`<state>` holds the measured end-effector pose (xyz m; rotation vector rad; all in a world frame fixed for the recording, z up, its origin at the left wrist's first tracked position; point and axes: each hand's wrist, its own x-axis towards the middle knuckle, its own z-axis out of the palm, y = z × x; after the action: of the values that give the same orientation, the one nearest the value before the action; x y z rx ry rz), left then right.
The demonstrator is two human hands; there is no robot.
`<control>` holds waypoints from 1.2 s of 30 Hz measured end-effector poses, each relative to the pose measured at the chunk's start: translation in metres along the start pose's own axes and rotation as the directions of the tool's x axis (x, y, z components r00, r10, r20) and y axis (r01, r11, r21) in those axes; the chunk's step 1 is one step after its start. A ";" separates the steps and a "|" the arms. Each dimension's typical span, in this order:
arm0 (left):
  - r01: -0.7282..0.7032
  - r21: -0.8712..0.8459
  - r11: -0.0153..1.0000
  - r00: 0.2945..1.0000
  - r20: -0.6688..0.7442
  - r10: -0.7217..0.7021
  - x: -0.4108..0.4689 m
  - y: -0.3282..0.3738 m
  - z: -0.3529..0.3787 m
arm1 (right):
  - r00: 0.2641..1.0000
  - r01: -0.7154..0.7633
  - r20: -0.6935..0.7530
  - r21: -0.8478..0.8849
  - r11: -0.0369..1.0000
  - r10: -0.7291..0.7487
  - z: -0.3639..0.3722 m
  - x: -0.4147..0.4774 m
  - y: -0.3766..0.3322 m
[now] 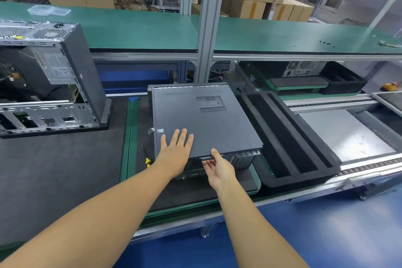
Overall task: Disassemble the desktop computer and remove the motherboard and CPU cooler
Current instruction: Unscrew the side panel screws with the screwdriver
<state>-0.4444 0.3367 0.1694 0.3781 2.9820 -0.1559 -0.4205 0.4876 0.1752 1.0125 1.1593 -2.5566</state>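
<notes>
A dark grey desktop computer [202,119] lies on its side on a green-edged pallet [130,137], its side panel facing up with a vent grille near the far end. My left hand [176,152] lies flat on the panel's near left corner, fingers straight and spread. My right hand [217,167] grips the small handle on the panel's near edge, thumb on top and fingers curled underneath. The metal rear plate with ports shows below the panel between my hands. The inside of the case is hidden.
A yellow-handled screwdriver [146,156] lies on the pallet left of the case. An opened computer chassis [54,76] stands at the left. A black foam tray [287,137] sits on the conveyor to the right. A green shelf [152,30] runs behind.
</notes>
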 end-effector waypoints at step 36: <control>0.070 0.074 0.995 0.768 -0.640 -0.007 0.002 -0.029 -0.182 | 0.311 0.284 0.868 -0.473 -0.834 -0.387 0.095 -0.042 -0.167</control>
<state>-0.4750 0.3308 0.3513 0.4571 3.6776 -0.2060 -0.5043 0.5288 0.3481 -0.5977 3.5654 0.0527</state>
